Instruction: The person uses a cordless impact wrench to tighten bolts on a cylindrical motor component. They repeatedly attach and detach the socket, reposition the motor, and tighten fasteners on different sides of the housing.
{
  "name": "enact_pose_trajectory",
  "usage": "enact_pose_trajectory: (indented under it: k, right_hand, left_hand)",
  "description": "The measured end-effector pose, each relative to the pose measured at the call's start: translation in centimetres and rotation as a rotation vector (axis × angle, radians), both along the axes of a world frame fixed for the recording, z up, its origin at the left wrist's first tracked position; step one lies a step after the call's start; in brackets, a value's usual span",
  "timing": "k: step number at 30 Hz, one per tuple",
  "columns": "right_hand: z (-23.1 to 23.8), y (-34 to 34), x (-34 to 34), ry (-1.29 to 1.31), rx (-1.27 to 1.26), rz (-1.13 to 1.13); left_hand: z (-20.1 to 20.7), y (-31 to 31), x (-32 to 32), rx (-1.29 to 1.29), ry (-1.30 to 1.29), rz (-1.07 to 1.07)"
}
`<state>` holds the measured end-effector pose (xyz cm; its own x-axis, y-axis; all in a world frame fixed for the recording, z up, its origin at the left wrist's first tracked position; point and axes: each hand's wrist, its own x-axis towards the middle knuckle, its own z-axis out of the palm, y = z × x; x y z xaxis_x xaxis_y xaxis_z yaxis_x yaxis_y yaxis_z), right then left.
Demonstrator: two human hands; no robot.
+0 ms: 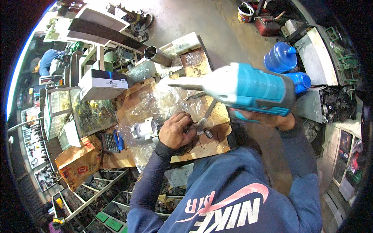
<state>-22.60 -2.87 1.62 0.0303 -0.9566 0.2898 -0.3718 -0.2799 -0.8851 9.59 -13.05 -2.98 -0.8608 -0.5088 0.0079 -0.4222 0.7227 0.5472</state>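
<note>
My right hand point(280, 119) is wrapped round the handle of a teal power tool point(258, 90), held above the right side of the cardboard-covered bench. Its long, narrow dark nose point(186, 84) points left over crumpled clear plastic point(167, 99). Low over the near part of the bench, my left hand point(178, 130) is closed with its fingers curled downward; what they grip is hidden. Just left of that hand lies a silvery, cylindrical metal part point(143, 130) on the plastic. A small metal socket-like piece point(208, 134) lies to its right, beside a flat metal strip point(208, 114).
A white box point(104, 84) and a glass-sided case point(93, 112) stand at the left. Nearer are a calculator point(109, 143) and an orange-brown paper bag point(79, 161). A metal tube point(157, 55) rises at the back. Blue water jugs point(279, 58) stand at the right.
</note>
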Motion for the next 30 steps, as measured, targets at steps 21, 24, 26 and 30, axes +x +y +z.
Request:
enact_pose_trajectory:
  k: [21,24,26,30]
  right_hand:
    - [-12.1,8.9,2.6,-0.985,1.161,0.125]
    - [-12.0,8.3,2.6,-0.991,1.183,0.125]
    - [-11.9,7.9,2.6,-0.991,1.216,0.146]
    - [-11.4,7.5,2.5,-1.073,1.260,0.164]
  left_hand:
    - [-0.2,0.0,-0.6,-0.033,-0.002,0.002]
    - [0.0,-0.1,-0.8,-0.034,0.010,0.003]
    - [0.0,-0.2,-1.0,-0.021,0.020,0.008]
    - [0.0,-0.1,-1.0,-0.021,0.026,0.023]
